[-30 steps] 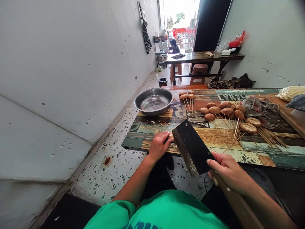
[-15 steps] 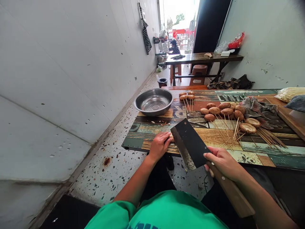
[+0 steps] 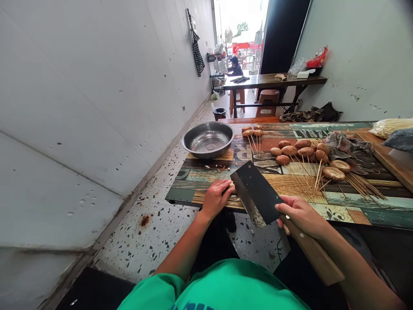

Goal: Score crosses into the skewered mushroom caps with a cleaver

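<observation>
My right hand (image 3: 298,214) is closed round the wooden handle of a cleaver (image 3: 258,193). The broad dark blade slants up to the left, its edge beside my left fingertips. At the table's near edge, my left hand (image 3: 218,197) has its fingers bent over a small pale piece (image 3: 232,185), mostly hidden by the fingers and blade. Farther right lies a heap of brown mushrooms (image 3: 289,150) on thin wooden skewers (image 3: 306,176), with two of them pale side up. A smaller skewered group of mushrooms (image 3: 248,133) lies near the table's far edge.
A steel basin (image 3: 208,140) stands at the table's far left corner, with scraps (image 3: 221,168) before it. To the right are a crumpled cloth (image 3: 345,144), a wooden board (image 3: 393,161) and bags (image 3: 402,137). A wall runs along the left; a person (image 3: 236,66) is far off.
Hands, cleaver and mushrooms keep nearly the same places. The view has shifted very slightly.
</observation>
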{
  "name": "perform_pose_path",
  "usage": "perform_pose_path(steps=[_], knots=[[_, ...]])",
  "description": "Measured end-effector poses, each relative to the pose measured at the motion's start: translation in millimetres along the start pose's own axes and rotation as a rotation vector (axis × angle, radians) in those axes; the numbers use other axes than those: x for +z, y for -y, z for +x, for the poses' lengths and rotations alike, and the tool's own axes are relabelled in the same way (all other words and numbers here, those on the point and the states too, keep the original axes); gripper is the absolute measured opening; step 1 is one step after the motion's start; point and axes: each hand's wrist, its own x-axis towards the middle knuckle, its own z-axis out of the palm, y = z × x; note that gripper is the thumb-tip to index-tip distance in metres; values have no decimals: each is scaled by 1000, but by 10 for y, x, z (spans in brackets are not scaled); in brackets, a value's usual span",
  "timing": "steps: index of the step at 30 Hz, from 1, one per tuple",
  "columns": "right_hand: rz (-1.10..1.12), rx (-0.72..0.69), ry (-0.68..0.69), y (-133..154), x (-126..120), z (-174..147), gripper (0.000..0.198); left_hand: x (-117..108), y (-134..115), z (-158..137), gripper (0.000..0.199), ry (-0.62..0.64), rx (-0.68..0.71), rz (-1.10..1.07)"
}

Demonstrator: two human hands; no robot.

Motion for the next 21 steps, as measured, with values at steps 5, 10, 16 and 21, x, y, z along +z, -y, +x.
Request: perform_pose_path(steps=[5, 10, 16, 21], knots=[[-393, -179, -177, 4, 14, -211, 21, -54, 26, -34, 30, 45, -12, -14], [-1159, -591, -479, -109, 336, -443, 24, -53, 59, -69, 28, 29, 26, 27], [-1533, -743, -570, -152, 648, -537, 40, -18, 91, -105, 16, 3, 81, 40], [-1602, -736, -554, -80, 721, -547, 43, -5, 107, -133, 17, 24, 11, 4]])
